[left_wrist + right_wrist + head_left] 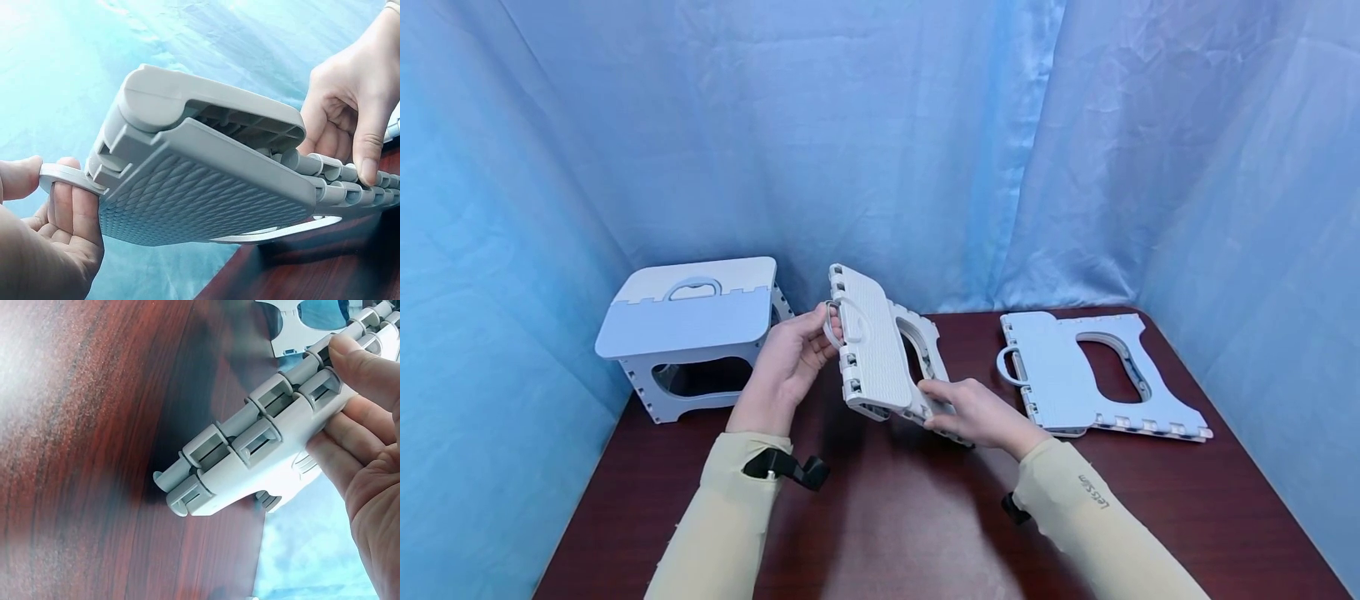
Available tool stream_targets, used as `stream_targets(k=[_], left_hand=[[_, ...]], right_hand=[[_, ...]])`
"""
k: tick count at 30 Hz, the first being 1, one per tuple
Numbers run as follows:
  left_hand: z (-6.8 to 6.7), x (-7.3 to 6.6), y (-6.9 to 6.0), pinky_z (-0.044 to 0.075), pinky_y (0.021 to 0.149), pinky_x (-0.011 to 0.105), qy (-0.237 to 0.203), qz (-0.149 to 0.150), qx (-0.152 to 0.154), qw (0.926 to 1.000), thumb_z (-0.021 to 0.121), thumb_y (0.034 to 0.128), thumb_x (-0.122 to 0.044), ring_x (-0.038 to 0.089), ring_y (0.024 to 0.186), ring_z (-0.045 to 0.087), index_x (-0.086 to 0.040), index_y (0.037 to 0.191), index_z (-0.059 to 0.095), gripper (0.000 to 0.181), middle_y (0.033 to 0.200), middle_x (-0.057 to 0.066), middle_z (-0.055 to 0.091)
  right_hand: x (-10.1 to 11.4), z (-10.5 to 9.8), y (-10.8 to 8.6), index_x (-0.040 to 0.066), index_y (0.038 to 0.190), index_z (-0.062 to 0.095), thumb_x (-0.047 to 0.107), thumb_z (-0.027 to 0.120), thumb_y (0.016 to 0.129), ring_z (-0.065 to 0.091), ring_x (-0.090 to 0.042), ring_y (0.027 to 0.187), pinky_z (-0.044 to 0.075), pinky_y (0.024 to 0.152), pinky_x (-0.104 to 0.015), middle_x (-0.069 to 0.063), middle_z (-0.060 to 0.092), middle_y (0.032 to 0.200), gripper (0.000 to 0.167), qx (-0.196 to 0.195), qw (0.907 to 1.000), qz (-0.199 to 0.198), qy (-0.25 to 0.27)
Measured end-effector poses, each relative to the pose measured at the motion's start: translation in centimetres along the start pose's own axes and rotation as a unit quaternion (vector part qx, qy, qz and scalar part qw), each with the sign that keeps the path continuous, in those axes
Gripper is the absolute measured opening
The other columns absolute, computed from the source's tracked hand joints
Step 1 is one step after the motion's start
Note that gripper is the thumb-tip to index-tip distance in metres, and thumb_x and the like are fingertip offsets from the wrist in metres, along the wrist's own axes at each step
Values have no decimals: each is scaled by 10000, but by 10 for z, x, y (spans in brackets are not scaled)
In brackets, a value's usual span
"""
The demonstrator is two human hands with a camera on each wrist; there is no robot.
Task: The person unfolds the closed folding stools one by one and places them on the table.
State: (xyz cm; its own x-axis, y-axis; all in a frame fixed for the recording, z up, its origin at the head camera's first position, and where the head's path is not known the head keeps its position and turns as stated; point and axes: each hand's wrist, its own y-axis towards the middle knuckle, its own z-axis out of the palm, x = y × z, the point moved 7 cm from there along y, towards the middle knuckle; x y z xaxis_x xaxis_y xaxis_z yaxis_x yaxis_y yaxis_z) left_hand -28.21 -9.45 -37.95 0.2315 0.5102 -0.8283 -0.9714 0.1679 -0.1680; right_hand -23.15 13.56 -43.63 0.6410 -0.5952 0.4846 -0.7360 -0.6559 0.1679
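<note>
A folded white stool (876, 342) is held tilted over the middle of the table, its seat side raised at the left. My left hand (797, 354) grips its loop handle (72, 177), fingers hooked through the loop. On the near edge of the folded legs, my right hand (973, 412) pinches the hinged side; in the right wrist view the thumb of that hand (369, 419) presses on the hinge row (262, 419) with the fingers beneath. The stool's far side is hidden in the head view.
At the left stands an unfolded stool (685, 325) with a blue and white top. Another folded stool (1056, 371) lies flat at the right, its handle toward the middle. Blue curtains (850, 150) hang behind and beside the dark red table (880, 533).
</note>
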Motion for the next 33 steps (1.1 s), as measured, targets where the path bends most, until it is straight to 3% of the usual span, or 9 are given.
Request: stream_targets(k=[12, 18, 33], left_hand=[[10, -12, -2, 527, 694, 227, 337, 177, -71, 9992, 553, 1068, -189, 102, 756, 658, 44, 1134, 603, 248, 818, 12, 695], [15, -17, 0, 547, 692, 222, 268, 177, -104, 9994, 590, 1050, -193, 95, 746, 670, 70, 1168, 604, 289, 814, 20, 701], [30, -25, 6, 555, 667, 215, 652, 223, -159, 9975, 649, 1018, -202, 101, 740, 682, 69, 1183, 635, 318, 835, 20, 726]], right_hand=[[4, 2, 3, 161, 1209, 587, 201, 779, 919, 632, -69, 883, 533, 782, -302, 54, 704, 1054, 351, -53, 9995, 26, 302], [5, 4, 6, 147, 1275, 605, 210, 782, 913, 691, -97, 1096, 573, 875, -341, 16, 747, 1152, 408, -164, 9981, -97, 581], [3, 6, 6, 59, 1327, 601, 132, 783, 907, 672, -234, 1195, 571, 945, -429, -115, 734, 1212, 464, -317, 9896, -48, 1404]])
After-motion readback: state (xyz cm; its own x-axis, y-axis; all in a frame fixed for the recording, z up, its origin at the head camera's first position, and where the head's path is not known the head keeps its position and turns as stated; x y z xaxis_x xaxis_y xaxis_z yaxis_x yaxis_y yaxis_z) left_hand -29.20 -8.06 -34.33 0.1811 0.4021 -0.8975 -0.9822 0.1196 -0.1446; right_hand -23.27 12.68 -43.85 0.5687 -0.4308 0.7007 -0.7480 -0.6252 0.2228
